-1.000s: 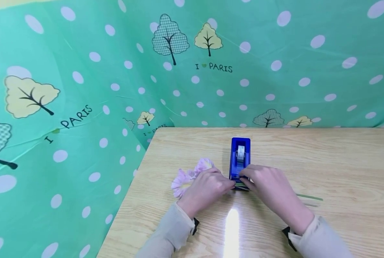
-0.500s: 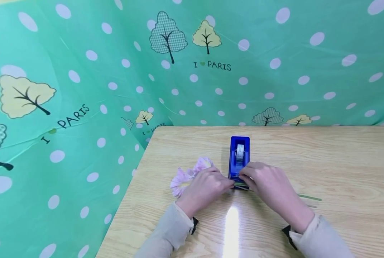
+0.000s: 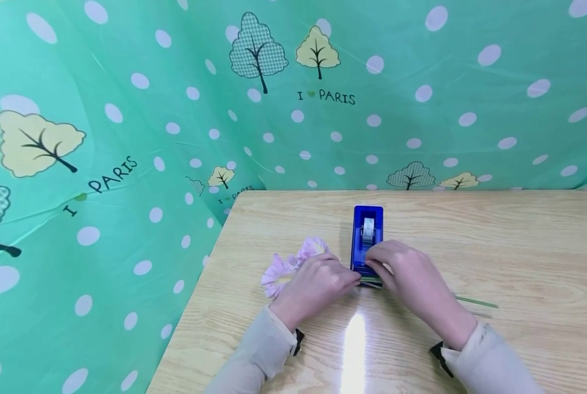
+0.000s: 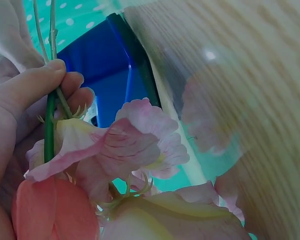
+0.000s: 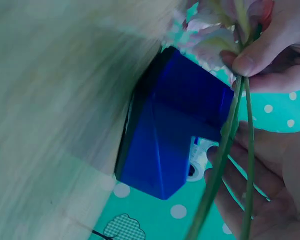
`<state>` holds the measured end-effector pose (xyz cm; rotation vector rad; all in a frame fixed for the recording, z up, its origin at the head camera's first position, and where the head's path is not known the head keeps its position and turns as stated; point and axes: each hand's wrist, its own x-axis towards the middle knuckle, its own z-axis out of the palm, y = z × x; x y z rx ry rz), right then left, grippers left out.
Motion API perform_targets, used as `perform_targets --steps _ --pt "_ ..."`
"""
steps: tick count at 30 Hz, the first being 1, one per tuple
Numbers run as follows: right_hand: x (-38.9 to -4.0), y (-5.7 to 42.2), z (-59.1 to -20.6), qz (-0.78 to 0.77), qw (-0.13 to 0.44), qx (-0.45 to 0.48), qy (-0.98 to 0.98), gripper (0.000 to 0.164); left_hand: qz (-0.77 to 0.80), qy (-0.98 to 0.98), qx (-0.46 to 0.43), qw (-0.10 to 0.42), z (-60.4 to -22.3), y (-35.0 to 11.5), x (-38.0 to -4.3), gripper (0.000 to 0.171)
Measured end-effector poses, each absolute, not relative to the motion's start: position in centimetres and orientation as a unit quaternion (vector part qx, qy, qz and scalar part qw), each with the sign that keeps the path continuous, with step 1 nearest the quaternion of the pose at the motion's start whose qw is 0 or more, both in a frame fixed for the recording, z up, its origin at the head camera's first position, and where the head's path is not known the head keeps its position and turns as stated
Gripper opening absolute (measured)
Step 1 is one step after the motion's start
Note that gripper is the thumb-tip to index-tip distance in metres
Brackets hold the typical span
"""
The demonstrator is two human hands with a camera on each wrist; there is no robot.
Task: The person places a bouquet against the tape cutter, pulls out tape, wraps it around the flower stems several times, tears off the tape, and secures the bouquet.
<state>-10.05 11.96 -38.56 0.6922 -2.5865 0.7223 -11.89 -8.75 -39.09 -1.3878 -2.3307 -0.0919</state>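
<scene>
Stems run crosswise, blooms leftmost — left hand pinching them, right hand at the tape dispenser, its grip unclear.

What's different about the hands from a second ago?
The right hand has moved slightly away from the person, along the blue tape dispenser. I can't tell whether it has taken hold of any tape. The left hand still pinches the flower stems; the flowers and dispenser look unmoved.

Counter: pale wood grain. Blue tape dispenser standing on it; glare streak at dispenser's six o'clock.
</scene>
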Motion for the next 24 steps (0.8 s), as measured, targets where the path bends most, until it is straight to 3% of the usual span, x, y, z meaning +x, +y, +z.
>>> perform_targets --steps 7,24 --pt "-9.93 11.67 -38.33 0.294 0.142 0.214 -0.921 0.01 -0.035 -0.84 -0.501 0.208 -38.97 -8.83 -11.85 0.006" --pt "-10.04 11.79 -37.92 0.301 0.173 0.211 -0.914 0.005 -0.04 -0.84 -0.499 0.209 -38.87 -8.76 -11.93 0.006"
